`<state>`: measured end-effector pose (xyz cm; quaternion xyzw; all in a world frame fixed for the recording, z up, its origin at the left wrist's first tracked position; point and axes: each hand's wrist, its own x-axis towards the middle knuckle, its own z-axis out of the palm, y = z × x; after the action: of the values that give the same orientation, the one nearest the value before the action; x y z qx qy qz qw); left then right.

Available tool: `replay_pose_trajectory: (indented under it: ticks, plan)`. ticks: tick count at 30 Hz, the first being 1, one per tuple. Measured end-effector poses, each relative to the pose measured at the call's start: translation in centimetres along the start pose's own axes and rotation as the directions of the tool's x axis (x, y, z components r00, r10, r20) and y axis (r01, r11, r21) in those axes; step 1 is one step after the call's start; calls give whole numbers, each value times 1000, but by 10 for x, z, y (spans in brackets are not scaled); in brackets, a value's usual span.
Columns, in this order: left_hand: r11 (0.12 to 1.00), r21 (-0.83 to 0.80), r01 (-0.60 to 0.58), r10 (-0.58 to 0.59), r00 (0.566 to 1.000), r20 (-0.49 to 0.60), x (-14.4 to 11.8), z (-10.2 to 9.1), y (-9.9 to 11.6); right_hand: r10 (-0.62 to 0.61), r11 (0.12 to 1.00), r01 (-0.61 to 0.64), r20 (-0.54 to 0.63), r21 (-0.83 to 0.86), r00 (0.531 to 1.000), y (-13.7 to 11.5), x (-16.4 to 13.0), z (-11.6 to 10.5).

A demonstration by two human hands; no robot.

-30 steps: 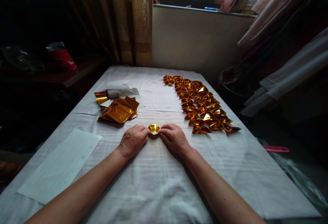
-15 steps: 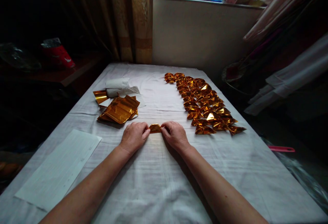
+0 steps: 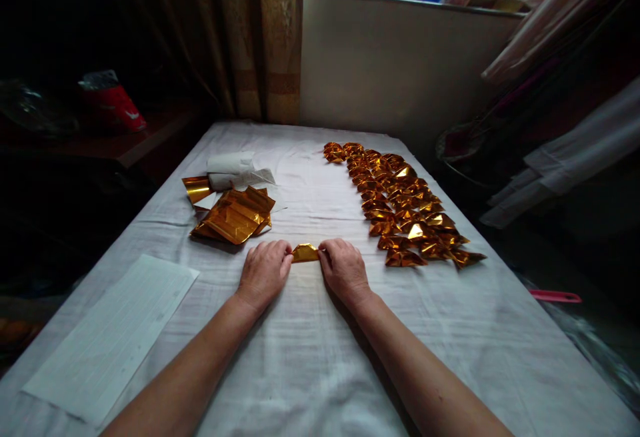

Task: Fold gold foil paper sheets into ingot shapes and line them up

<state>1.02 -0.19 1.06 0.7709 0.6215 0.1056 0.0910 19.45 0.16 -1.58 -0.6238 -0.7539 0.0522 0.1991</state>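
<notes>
- The left hand [image 3: 263, 272] and right hand [image 3: 344, 269] rest knuckles-up on the white cloth [image 3: 310, 357] over the counter, fingers curled in.
- Between them lies a small folded gold foil piece [image 3: 305, 252], near the middle of the counter; each hand pinches one end of it with its fingertips.
- The piece looks very light and thin, a metallic paper that holds a crease but crumples or tears if squeezed hard. Its shiny face is likely slippery, so the pointed ends, where the layers stack, seem the firmest places to hold.
- To the right, well apart, rows of finished gold folds [image 3: 400, 207] run up the cloth.
- To the left lies a stack of flat gold sheets [image 3: 235, 214], with a white roll [image 3: 230, 162] just behind it.
- A white lined sheet [image 3: 115, 334] lies near the left forearm.
</notes>
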Motion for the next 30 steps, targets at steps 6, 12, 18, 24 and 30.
replay_pose_trajectory:
  ticks: [6,12,18,24,30]
  plan:
    - [1000,14,12,-12,999,41,3,-2,1,-222,975,222,-25,12,975,-7,-10,-5]
    - [1000,-27,-11,12,999,34,3,1,-5,-356,932,359,289,45,889,-13,-15,-6]
    - [995,-85,-44,48,998,41,2,0,-11,-274,956,294,372,1,887,-5,-14,-14]
    - [999,-40,-14,14,1000,13,0,-10,-39,-262,956,292,385,-22,885,-3,-15,-16]
    - [972,-60,-228,220,968,-121,-13,-5,-31,-253,959,283,372,-27,893,-5,-16,-16]
